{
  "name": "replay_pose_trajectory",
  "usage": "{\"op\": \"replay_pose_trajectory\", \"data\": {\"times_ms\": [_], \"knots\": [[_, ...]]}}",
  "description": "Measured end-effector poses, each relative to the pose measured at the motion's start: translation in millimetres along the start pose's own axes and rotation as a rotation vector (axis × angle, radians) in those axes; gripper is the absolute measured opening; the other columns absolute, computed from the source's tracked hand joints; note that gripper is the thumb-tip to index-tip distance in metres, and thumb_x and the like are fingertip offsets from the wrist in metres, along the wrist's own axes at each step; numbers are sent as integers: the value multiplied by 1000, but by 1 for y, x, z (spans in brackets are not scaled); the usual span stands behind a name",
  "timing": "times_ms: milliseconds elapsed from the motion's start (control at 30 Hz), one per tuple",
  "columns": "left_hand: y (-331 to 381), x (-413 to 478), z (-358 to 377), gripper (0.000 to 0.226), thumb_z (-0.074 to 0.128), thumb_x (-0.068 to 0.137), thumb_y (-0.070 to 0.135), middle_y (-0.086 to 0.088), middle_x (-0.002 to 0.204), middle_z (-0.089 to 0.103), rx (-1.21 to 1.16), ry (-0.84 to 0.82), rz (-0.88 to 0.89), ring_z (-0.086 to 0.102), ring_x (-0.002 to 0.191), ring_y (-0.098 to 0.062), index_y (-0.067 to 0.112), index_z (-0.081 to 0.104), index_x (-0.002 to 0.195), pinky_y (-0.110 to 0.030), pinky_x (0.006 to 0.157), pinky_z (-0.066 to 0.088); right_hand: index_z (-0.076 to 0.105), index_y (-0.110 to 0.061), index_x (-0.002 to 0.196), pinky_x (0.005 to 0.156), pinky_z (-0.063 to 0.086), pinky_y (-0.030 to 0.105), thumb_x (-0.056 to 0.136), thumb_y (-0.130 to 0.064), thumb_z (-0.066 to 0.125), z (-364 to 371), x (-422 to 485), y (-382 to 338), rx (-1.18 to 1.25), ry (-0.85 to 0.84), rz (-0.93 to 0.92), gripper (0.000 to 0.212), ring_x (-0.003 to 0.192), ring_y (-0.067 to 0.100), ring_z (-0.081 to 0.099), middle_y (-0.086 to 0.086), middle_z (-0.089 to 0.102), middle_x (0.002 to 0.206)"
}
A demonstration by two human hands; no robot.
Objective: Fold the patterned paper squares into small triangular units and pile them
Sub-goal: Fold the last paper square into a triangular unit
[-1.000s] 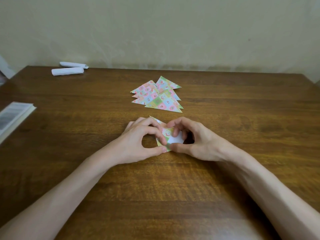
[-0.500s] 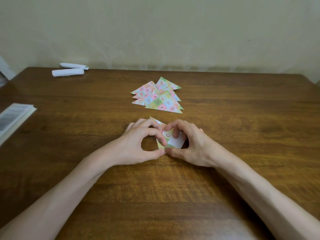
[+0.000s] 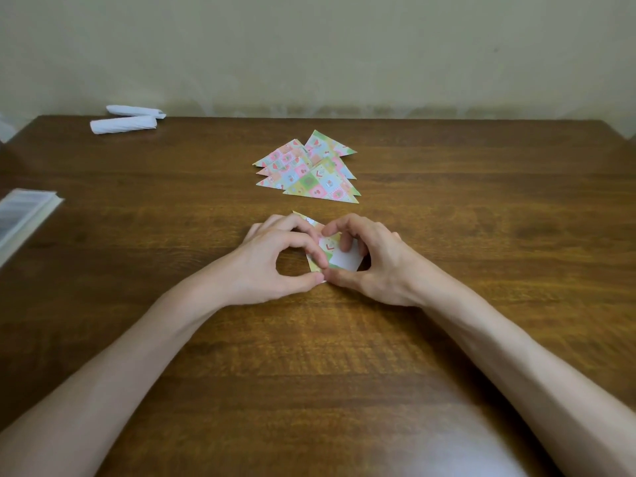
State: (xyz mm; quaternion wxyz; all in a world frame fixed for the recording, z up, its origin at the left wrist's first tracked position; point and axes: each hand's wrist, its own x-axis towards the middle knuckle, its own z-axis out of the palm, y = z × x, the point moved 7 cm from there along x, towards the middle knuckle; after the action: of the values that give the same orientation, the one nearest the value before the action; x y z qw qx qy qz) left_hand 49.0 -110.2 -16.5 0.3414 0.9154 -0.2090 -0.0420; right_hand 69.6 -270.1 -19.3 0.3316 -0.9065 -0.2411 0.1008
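A small patterned paper piece (image 3: 332, 251), partly folded with its white underside showing, lies on the wooden table (image 3: 447, 218) at the centre. My left hand (image 3: 275, 259) pinches its left edge between thumb and curled forefinger. My right hand (image 3: 375, 259) pinches its right side, fingers curled over the white flap. Most of the paper is hidden under my fingers. Beyond my hands lies a loose pile of several folded patterned triangles (image 3: 309, 170).
Two white rolled papers (image 3: 125, 120) lie at the table's far left corner. A stack of sheets in a clear wrapper (image 3: 20, 215) sits at the left edge. A pale wall stands behind the table.
My right hand has shifted slightly left, closer over the paper, and its fingers have curled tighter on the flap. The left hand and the pile have stayed put.
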Motion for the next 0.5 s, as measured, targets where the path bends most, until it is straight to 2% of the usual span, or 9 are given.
{"op": "replay_pose_trajectory", "data": {"times_ms": [100, 200, 300, 367, 433, 500], "knots": [[0, 0, 0, 13, 81, 85, 40, 22, 120, 55, -3, 4, 14, 41, 134, -2, 43, 73, 95, -30, 111, 22, 53, -40, 124, 90, 37, 32, 84, -46, 80, 0, 0, 1, 35, -6, -26, 49, 88, 3, 49, -15, 53, 103], [-1, 0, 0, 14, 80, 84, 41, 21, 121, 55, -2, -1, 17, 41, 135, -3, 42, 74, 97, -29, 111, 21, 53, -41, 125, 92, 39, 32, 86, -42, 80, -1, 0, 3, 18, -23, -22, 48, 92, 5, 50, -14, 54, 105], [-2, 1, 1, 14, 80, 84, 42, 21, 121, 55, -5, -8, 20, 41, 135, -4, 43, 74, 97, -29, 111, 20, 56, -35, 127, 87, 48, 35, 85, -28, 81, -2, 1, 6, 114, -30, -44, 50, 88, 12, 54, -10, 58, 105], [-3, 1, 1, 14, 80, 84, 42, 22, 120, 55, -4, -8, 19, 41, 135, -3, 43, 73, 97, -29, 112, 21, 56, -35, 128, 89, 49, 36, 85, -24, 80, -3, 1, 8, 121, -35, -54, 50, 88, 14, 55, -9, 59, 105], [-3, 1, 1, 14, 80, 84, 41, 22, 120, 55, -4, -7, 18, 41, 135, -3, 43, 74, 97, -28, 111, 20, 56, -34, 128, 90, 49, 34, 86, -22, 80, -5, 1, 8, 131, -44, -66, 50, 88, 13, 56, -9, 59, 106], [-3, 1, 0, 14, 80, 84, 42, 21, 120, 55, -5, -5, 16, 41, 135, -3, 43, 74, 97, -25, 110, 19, 57, -29, 130, 85, 48, 25, 87, -13, 79, -7, 1, 8, 197, -64, -88, 51, 86, 9, 55, -6, 60, 106]]}}
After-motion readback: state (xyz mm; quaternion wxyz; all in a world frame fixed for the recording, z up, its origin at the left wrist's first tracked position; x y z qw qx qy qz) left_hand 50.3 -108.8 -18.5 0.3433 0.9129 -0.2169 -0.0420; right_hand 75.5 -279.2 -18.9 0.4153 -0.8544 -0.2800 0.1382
